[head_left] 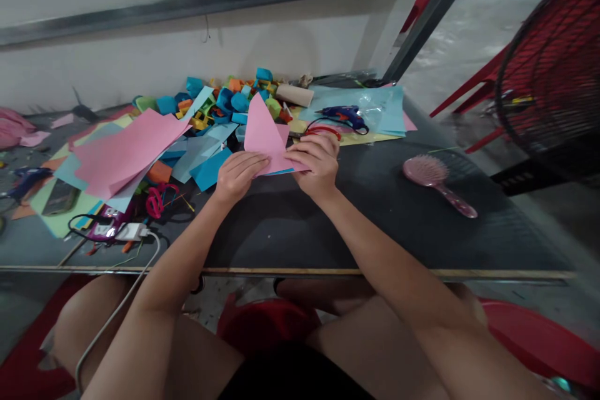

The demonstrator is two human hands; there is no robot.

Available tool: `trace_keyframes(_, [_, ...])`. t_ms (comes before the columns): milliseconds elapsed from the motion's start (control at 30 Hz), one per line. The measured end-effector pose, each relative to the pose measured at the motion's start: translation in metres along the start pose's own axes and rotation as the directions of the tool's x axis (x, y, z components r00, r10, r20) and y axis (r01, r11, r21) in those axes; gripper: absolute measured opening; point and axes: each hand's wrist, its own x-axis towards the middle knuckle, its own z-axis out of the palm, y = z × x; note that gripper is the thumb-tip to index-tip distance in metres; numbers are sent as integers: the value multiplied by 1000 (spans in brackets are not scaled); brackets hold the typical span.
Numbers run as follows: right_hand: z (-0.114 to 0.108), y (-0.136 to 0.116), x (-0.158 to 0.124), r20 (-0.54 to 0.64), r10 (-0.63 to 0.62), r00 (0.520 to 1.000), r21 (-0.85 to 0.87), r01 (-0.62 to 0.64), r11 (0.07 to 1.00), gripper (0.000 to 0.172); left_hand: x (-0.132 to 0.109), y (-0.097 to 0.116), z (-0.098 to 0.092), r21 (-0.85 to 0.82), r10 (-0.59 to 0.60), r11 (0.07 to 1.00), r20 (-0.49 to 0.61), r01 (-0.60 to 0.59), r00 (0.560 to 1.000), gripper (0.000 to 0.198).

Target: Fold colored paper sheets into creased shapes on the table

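Observation:
A pink paper sheet point(263, 131) is partly folded, with one pointed flap standing up from the dark table point(375, 212). My left hand point(239, 174) presses on its lower left edge with curled fingers. My right hand point(315, 161) pinches the sheet's right edge against the table. A blue sheet edge point(281, 171) peeks out under the pink one.
Loose pink, blue and green sheets point(122, 153) lie at left beside a heap of small folded paper pieces point(229, 100). Red-handled scissors point(323, 131), a blue glue gun point(344, 115), a pink hairbrush point(435, 181), a charger with white cable point(134, 232) and a red fan point(553, 62) surround.

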Motion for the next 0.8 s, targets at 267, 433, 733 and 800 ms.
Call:
trace_keyframes(267, [11,8,-9,29,14,999,7,-14,1000,27,-6,-5,4,80,64,994,171,-79,983,29])
trace_keyframes(433, [21,13,-18,103,-16,995,67,9,998,21,-12,-5,10,133,-2,991,191,-24,982,26])
trace_keyframes(733, [20,10,-22,30,11,999,63,-13,998,21,-21,-20,13,130,-266,957,37,259,963,23])
trace_keyframes(800, [19,9,-22,42,20,999,74,-23,997,19,-20,-19,15,122,-263,959,35,257,964,25])
